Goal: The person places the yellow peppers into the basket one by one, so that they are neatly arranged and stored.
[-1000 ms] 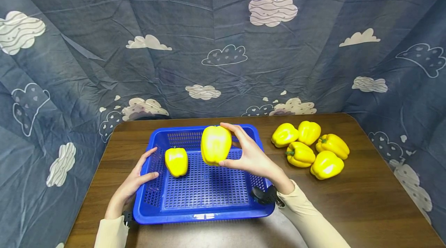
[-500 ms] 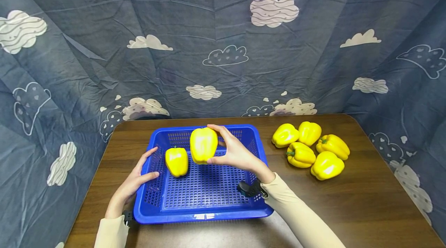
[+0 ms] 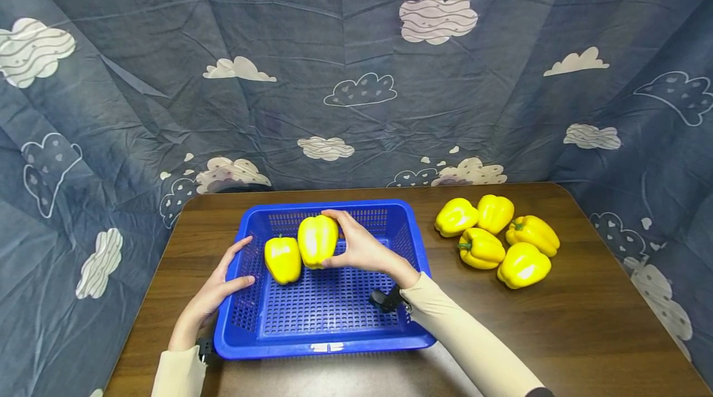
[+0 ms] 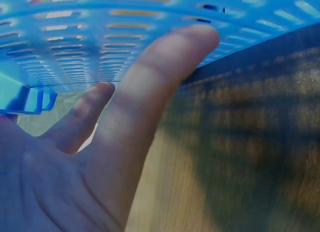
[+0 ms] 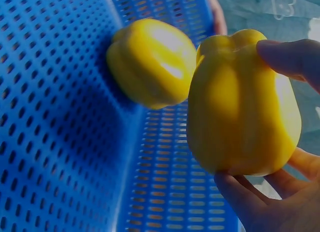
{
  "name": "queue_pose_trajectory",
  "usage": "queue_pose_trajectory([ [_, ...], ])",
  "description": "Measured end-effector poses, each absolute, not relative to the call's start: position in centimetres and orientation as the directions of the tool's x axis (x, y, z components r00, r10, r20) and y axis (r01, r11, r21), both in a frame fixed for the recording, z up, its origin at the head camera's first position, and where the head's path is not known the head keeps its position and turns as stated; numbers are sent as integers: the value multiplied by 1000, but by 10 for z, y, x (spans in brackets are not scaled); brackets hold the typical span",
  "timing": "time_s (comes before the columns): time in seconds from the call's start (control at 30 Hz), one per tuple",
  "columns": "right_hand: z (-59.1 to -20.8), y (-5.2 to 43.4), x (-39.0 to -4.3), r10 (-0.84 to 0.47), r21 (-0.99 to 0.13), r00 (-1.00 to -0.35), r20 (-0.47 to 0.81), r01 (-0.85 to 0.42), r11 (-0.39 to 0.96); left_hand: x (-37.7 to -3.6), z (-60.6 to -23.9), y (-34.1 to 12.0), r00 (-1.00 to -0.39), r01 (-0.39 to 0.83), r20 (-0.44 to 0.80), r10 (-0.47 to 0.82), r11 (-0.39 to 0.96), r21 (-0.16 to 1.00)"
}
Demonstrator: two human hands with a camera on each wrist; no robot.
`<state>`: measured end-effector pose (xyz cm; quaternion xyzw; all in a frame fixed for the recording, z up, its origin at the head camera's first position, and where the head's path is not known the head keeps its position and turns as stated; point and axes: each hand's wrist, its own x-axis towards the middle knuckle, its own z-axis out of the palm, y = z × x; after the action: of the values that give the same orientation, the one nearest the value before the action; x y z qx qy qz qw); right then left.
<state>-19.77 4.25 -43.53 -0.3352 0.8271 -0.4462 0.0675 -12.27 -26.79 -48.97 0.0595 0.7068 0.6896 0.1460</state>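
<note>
In the head view, my right hand (image 3: 359, 248) holds a yellow bell pepper (image 3: 317, 241) between thumb and fingers, inside the blue basket (image 3: 325, 347). A second yellow bell pepper (image 3: 282, 261) lies in the basket just to its left. From the right wrist, the held pepper (image 5: 245, 106) shows close up, with fingers at both ends; the other pepper (image 5: 152, 64) is beside it. My left hand (image 3: 208, 295) grips the basket's left rim, two digits reaching over it. In the left wrist view, other digits (image 4: 130, 106) lie along the basket's slotted outer wall (image 4: 75, 46).
Several yellow bell peppers (image 3: 498, 239) lie grouped on the brown wooden table (image 3: 601, 322), right of the basket. A dark blue curtain (image 3: 356, 25) with cloud prints hangs behind the table and at both sides.
My right hand has carried the pepper leftward and lowered it into the basket, close beside the other pepper. The left hand has stayed at the left rim.
</note>
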Motion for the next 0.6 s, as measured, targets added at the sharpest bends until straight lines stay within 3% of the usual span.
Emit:
queue_pose_trajectory([
  [0.6,-464,28,-202,-641,-724,-761,99,-497,478,-124,-492,-270,-949,-132,-139,282,46,990],
])
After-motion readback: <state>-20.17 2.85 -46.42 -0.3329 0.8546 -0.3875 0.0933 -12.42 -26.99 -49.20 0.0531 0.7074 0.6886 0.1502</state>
